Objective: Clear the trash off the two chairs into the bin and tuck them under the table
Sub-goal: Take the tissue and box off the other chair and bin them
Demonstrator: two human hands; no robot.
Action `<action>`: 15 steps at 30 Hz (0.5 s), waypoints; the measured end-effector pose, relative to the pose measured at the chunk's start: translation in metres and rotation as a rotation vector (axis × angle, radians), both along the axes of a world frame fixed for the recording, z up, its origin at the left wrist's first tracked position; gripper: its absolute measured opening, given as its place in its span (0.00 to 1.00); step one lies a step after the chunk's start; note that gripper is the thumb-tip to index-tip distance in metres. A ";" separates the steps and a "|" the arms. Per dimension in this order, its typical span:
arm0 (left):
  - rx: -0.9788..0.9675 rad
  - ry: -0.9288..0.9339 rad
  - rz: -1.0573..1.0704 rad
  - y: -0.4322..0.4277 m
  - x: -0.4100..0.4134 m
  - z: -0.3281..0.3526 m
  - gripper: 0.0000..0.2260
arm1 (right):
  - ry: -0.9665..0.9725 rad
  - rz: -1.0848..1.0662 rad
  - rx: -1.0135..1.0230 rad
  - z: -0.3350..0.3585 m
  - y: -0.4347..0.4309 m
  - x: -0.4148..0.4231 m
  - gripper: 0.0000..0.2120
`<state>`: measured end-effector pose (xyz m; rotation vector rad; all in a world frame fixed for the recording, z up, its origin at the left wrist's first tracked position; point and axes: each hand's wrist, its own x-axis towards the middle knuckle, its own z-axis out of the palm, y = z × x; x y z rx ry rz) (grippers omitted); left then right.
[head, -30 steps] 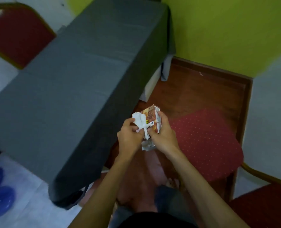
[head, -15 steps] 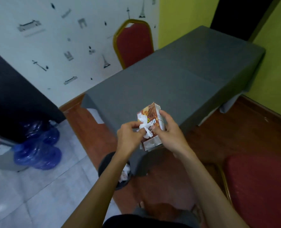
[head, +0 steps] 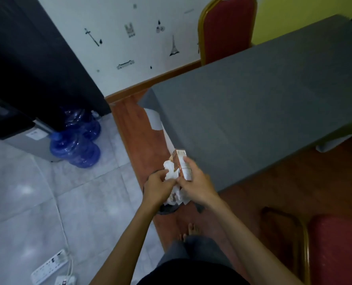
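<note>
My right hand grips a brown and white drink carton, held upright. My left hand pinches a crumpled white tissue pressed against the carton's left side. Both hands hover directly over a dark round bin on the floor; white trash shows inside it and my hands hide most of its rim. The grey-clothed table stands to the right of the bin. A red chair with a gold frame sits at the lower right. A second red chair stands behind the table by the wall.
Two blue water jugs stand at the left beside a dark cabinet. A white power strip lies on the tiled floor at the lower left. My bare foot rests on the wooden floor strip below the bin.
The view has swung left and down from the chair to the bin. My hands, still holding the carton and tissue, now hang right over the bin.
</note>
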<state>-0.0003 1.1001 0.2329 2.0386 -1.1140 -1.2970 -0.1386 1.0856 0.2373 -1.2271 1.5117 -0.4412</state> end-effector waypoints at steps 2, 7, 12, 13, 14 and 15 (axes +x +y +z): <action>0.067 0.046 0.071 -0.002 0.014 -0.022 0.19 | 0.033 0.022 0.023 -0.017 -0.003 0.014 0.30; 0.222 0.071 0.214 0.007 0.049 -0.074 0.20 | 0.120 0.051 0.135 -0.066 -0.003 0.053 0.28; 0.331 0.085 0.250 0.001 0.068 -0.128 0.19 | 0.155 0.069 0.218 -0.121 -0.008 0.084 0.25; 0.355 0.079 0.248 -0.001 0.071 -0.138 0.20 | 0.160 0.071 0.237 -0.133 -0.009 0.089 0.26; 0.375 0.080 0.241 -0.002 0.074 -0.152 0.21 | 0.164 0.071 0.256 -0.144 -0.010 0.092 0.26; 0.398 0.075 0.236 -0.005 0.076 -0.164 0.21 | 0.172 0.071 0.264 -0.156 -0.013 0.094 0.26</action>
